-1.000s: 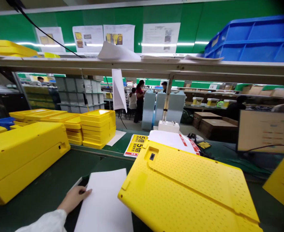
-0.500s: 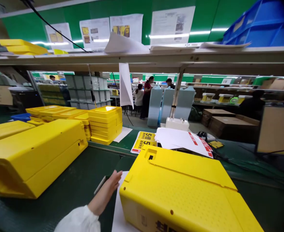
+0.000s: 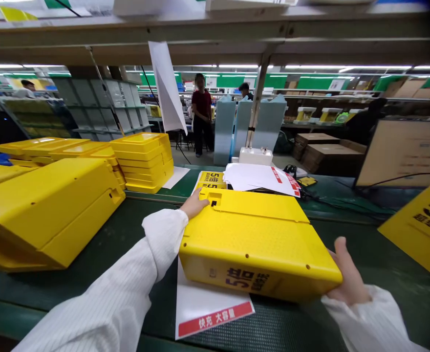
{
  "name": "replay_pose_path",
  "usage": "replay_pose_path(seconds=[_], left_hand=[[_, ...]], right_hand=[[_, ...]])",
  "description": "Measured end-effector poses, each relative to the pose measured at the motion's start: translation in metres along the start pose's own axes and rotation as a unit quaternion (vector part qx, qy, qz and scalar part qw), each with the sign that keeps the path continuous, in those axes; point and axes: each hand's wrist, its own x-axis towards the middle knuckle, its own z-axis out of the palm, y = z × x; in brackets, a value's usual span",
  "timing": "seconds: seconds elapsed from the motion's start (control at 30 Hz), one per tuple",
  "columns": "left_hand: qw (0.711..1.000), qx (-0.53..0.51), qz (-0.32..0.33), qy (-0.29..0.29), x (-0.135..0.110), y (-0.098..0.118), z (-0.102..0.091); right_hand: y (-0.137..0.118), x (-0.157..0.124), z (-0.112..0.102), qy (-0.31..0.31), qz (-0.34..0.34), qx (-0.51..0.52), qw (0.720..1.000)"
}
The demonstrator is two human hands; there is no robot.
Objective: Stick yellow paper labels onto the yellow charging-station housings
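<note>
A yellow plastic housing [image 3: 251,239] lies flat on the dark green belt [image 3: 134,230], its perforated top up and printed characters on its near side. My left hand [image 3: 195,204] rests on its far left corner, fingers curled over the edge. My right hand [image 3: 347,276] grips its near right corner, thumb up along the side. Under the housing lies a white sheet [image 3: 207,308] with a red printed strip at its near edge.
A second yellow housing [image 3: 50,210] lies on the belt at left. Stacked yellow trays [image 3: 143,161] stand behind it. White and yellow printed sheets [image 3: 259,177] lie beyond the housing. A yellow panel [image 3: 420,225] leans at right. Several people stand in the background aisle.
The housing has come down flat onto the white sheet. My left hand moved from the sheet to the housing's far corner, and my right hand came into view at its near right corner.
</note>
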Motion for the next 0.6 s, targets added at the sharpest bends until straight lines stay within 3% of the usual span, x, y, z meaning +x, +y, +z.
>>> replay_pose_path(seconds=[0.1, 0.17, 0.3, 0.43, 0.5, 0.6], left_hand=[[0.999, 0.012, 0.001, 0.031, -0.011, -0.008, -0.004], [0.997, 0.034, 0.004, 0.066, -0.030, -0.027, -0.017], [0.971, 0.165, -0.029, 0.173, -0.091, -0.095, -0.047], [0.923, 0.335, -0.057, 0.180, -0.139, -0.153, -0.051], [0.900, 0.394, -0.057, 0.177, -0.146, -0.165, -0.047], [0.877, 0.447, -0.071, 0.159, -0.134, -0.166, -0.054]], right_hand=[[-0.008, 0.009, -0.005, -0.018, 0.106, 0.059, 0.992], [-0.010, 0.006, -0.010, 0.022, 0.103, 0.055, 0.993], [-0.006, -0.005, -0.016, 0.068, 0.048, 0.023, 0.996], [-0.002, -0.010, -0.003, 0.087, 0.082, 0.092, 0.989], [-0.005, -0.010, 0.005, 0.117, 0.093, 0.115, 0.982], [-0.011, -0.009, 0.010, 0.136, 0.105, 0.127, 0.977]])
